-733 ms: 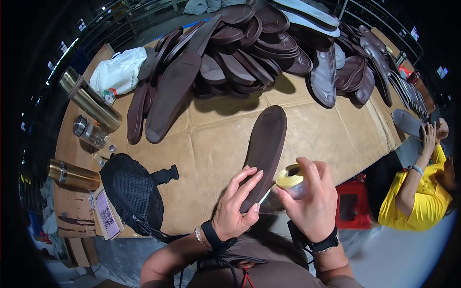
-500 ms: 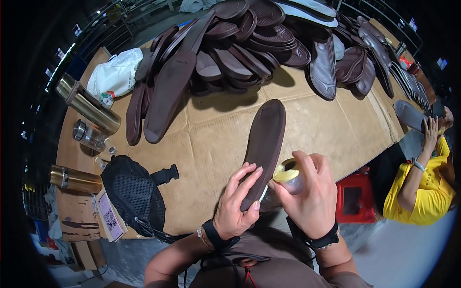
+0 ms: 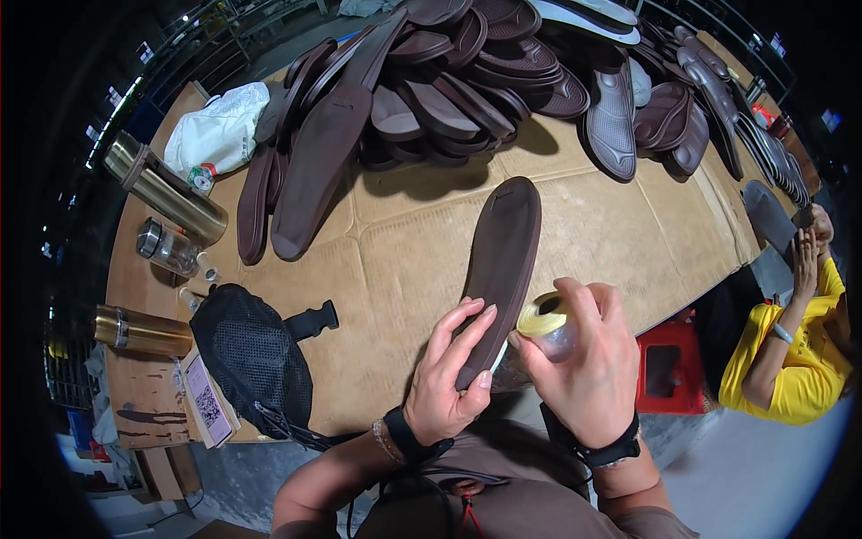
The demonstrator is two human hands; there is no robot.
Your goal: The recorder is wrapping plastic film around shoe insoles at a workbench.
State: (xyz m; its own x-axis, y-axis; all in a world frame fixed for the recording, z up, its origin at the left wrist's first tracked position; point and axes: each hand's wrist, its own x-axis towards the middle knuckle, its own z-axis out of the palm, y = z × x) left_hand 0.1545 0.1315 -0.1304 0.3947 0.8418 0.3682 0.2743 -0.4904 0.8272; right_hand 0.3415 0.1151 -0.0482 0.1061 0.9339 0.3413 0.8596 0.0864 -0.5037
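Observation:
My left hand (image 3: pixel 444 368) grips the lower end of a dark brown shoe sole (image 3: pixel 505 238), fingers across its face and thumb at its near edge. The sole is tilted, its far end pointing up and slightly right. My right hand (image 3: pixel 588 368) curls around a roll (image 3: pixel 541 316) with a pale yellow edge and a dark hollow core, which looks like tape or labels. The roll's side looks clear and shiny, and my fingers hide part of it. A small white strip (image 3: pixel 499 356) shows between the sole and my right thumb.
Brown soles (image 3: pixel 431 108) are heaped at the back of the cardboard-covered table (image 3: pixel 404 269). A black mesh bag (image 3: pixel 251 359), metal flasks (image 3: pixel 144 332), a glass bottle (image 3: pixel 166 247) and a white plastic bag (image 3: pixel 215 130) stand left. A red stool (image 3: pixel 669 373) and a yellow-shirted person (image 3: pixel 781 350) holding a sole are right.
The sole in my left hand has shifted slightly right and up. My right hand and the roll have moved a little right. Both grips stay the same.

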